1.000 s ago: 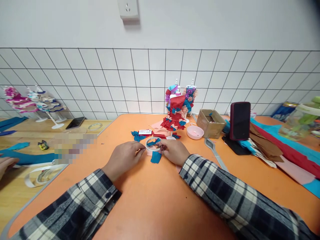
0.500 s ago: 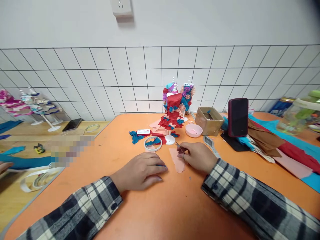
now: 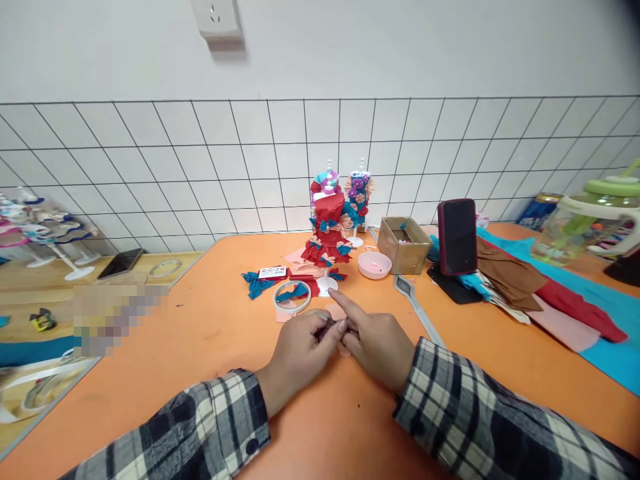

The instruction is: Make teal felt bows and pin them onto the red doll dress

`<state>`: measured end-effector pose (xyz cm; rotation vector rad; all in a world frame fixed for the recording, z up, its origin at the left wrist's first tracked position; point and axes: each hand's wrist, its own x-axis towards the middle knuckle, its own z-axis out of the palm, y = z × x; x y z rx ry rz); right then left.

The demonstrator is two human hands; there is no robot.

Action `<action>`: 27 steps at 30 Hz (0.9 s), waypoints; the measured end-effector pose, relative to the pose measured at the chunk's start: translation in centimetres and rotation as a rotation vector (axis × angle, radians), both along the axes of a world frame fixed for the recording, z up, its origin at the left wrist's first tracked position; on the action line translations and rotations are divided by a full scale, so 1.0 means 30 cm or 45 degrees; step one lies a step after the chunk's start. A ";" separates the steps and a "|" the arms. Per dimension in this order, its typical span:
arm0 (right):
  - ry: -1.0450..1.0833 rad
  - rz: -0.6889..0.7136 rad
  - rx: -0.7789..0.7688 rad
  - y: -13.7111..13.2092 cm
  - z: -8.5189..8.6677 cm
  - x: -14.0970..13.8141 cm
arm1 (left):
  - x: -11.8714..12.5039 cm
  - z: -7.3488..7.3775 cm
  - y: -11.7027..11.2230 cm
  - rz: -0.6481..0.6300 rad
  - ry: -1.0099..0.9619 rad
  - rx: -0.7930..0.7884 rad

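just one head cam here, worn by person, looking forward and down across orange table (image 3: 200, 360), pretty wide view
left hand (image 3: 297, 357) and right hand (image 3: 385, 343) land just below centre, fairly close to lens, plaid sleeves (image 3: 215, 417) run in from bottom left and bottom right
white gridded wall (image 3: 250, 190) faces camera behind table, socket (image 3: 219, 20) clipped by top edge, dark smudge in top right corner

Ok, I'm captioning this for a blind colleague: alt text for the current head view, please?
A person's left hand and right hand meet above an orange table; what they hold is mostly hidden. Beyond lie a tape roll and pink bowl, with a miniature red dress on a white stand between them.
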<state>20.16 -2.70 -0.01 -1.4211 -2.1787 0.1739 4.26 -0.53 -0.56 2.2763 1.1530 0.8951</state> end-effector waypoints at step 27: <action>-0.101 0.170 0.027 0.172 -0.047 0.155 | -0.053 -0.013 0.004 -0.505 0.122 -0.232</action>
